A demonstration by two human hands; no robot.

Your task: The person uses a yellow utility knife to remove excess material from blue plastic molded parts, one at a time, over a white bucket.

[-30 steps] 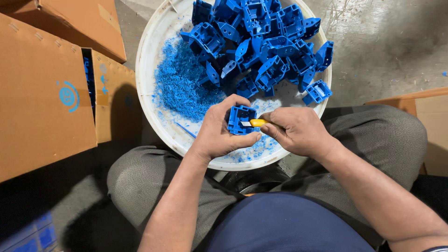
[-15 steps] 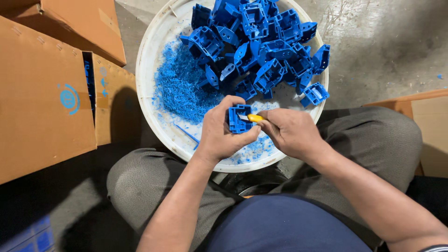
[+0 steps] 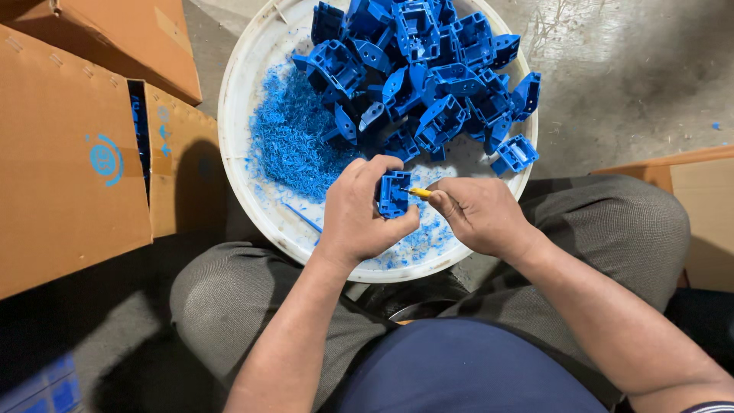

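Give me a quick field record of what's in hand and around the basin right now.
left hand: grips a small blue plastic part
right hand: holds a yellow-handled tool, tip at the part
basin: white, round, between the knees
pile of blue parts: far side of basin
blue shavings: heaped on basin's left side
cardboard boxes: to the left, one open

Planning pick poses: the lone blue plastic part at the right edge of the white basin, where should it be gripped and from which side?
Grip the lone blue part across its two long outer walls, coming from above. It lies open side up near the basin rim, apart from the pile of blue parts, so both walls look free. Probably avoid the inner ribs: they seem thin. Both hands are busy elsewhere.
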